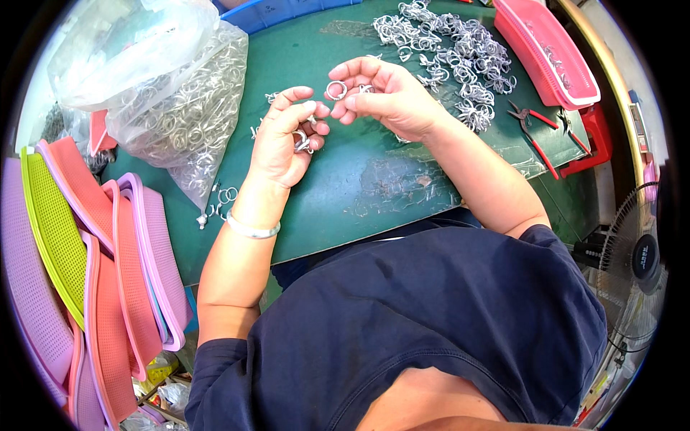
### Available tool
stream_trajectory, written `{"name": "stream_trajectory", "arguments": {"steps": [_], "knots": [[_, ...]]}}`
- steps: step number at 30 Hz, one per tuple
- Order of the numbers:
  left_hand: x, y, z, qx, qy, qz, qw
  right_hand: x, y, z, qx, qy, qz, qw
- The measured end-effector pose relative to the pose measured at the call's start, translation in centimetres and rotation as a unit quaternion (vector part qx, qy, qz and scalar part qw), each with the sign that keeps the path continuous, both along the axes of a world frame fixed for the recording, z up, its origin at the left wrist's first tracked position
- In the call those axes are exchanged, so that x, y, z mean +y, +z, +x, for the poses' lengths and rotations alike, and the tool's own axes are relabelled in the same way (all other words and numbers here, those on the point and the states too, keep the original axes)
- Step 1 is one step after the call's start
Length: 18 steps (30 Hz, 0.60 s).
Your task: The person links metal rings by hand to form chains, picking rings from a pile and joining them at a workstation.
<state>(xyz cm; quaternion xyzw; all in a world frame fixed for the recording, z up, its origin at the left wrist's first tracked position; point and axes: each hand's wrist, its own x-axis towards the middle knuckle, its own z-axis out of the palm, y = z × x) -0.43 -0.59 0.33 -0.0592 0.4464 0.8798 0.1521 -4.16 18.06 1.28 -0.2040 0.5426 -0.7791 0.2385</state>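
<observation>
Over the green table (327, 205) my two hands are raised close together, fingertips nearly meeting. My left hand (282, 140) is curled around several silver metal rings (302, 141), some lying in the palm. Pinched in the fingers of my right hand (392, 100) is a silver ring (336, 90), with more metal showing behind the thumb. A clear plastic bag (194, 100) full of similar ring pieces stands left of my left hand. Beyond my right hand spreads a pile of silver rings (467, 61).
Stacked plastic baskets (108, 287) in purple, green and pink crowd the left side. A pink basket (535, 65) holds a few pieces at the far right. Red-handled pliers (532, 133) lie by a red stool (593, 144). A fan (643, 258) stands right; a blue bin (277, 13) is at the back.
</observation>
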Motion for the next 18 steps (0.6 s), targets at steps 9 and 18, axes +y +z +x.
{"name": "stream_trajectory", "arguments": {"steps": [9, 18], "knots": [[1.6, 0.0, 0.8, 0.131, 0.048, -0.221, 0.965, -0.7, -0.5, 0.7, 0.206, -0.073, 0.169, 0.961], [0.4, -0.6, -0.2, 0.044, 0.029, -0.046, 0.998, -0.7, -0.6, 0.4, 0.146, -0.045, 0.06, 0.986]]}}
